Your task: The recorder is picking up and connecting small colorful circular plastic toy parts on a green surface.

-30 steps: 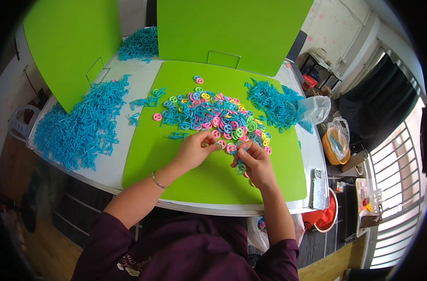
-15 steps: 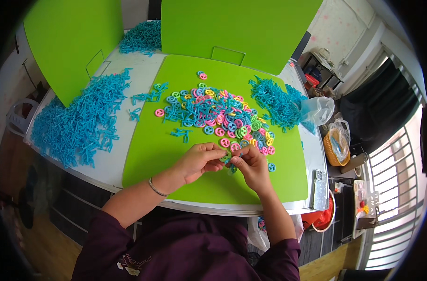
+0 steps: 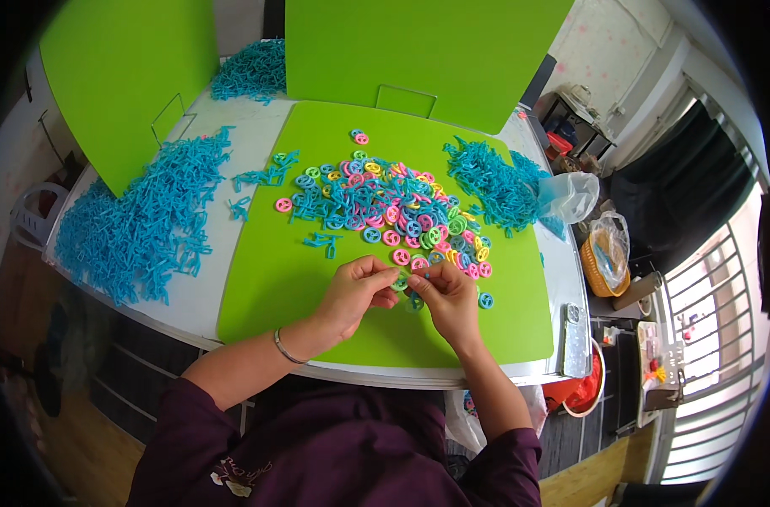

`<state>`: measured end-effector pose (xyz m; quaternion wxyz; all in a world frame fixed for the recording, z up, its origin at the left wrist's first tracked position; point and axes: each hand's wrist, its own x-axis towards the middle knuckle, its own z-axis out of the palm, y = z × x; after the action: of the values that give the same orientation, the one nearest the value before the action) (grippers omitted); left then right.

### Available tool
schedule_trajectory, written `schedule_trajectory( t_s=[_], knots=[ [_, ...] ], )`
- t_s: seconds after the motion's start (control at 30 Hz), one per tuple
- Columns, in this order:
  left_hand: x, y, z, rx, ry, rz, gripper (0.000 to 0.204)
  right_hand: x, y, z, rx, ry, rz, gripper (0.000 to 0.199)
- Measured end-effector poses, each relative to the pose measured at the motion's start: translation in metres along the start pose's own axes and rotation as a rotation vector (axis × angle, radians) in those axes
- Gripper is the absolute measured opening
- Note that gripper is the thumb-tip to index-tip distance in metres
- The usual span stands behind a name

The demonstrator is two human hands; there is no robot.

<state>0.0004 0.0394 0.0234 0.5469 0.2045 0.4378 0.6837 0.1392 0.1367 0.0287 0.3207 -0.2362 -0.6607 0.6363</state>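
Observation:
Near the front of the green board, my left hand [image 3: 349, 297] pinches a small green plastic wheel [image 3: 400, 282] between thumb and fingers. Right beside it, my right hand [image 3: 452, 306] is closed with its fingertips at the wheel, holding a small blue plastic piece [image 3: 414, 301] that is mostly covered by the fingers. Just beyond both hands spreads a heap of small ring-shaped wheels [image 3: 399, 237] in pink, blue, green and yellow, mixed with blue plastic pieces. One loose blue wheel [image 3: 485, 301] lies to the right of my right hand.
Large piles of blue plastic pieces lie at the left [image 3: 140, 224], the right [image 3: 490, 182] and the back [image 3: 251, 71]. Green panels [image 3: 419, 51] stand upright behind the green board [image 3: 275, 304]. A phone [image 3: 576, 342] rests at the table's right edge, near a clear plastic bag [image 3: 571, 196].
Both hands stay together near the board's front. The green wheel has turned and shifted slightly left between the fingertips. The whole view has shifted a little.

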Motion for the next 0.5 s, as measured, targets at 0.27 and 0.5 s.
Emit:
schedule_trajectory(
  t_s=[0.27, 0.5],
  knots=[
    [-0.0015, 0.0066, 0.0053, 0.004, 0.007, 0.022, 0.011, 0.0013, -0.0011, 0.0054, 0.166, 0.041, -0.026, 0.007],
    [-0.0020, 0.0030, 0.0044, 0.031, -0.009, 0.055, 0.010, 0.0013, -0.0029, 0.0010, 0.044, 0.016, 0.038, 0.008]
  ],
)
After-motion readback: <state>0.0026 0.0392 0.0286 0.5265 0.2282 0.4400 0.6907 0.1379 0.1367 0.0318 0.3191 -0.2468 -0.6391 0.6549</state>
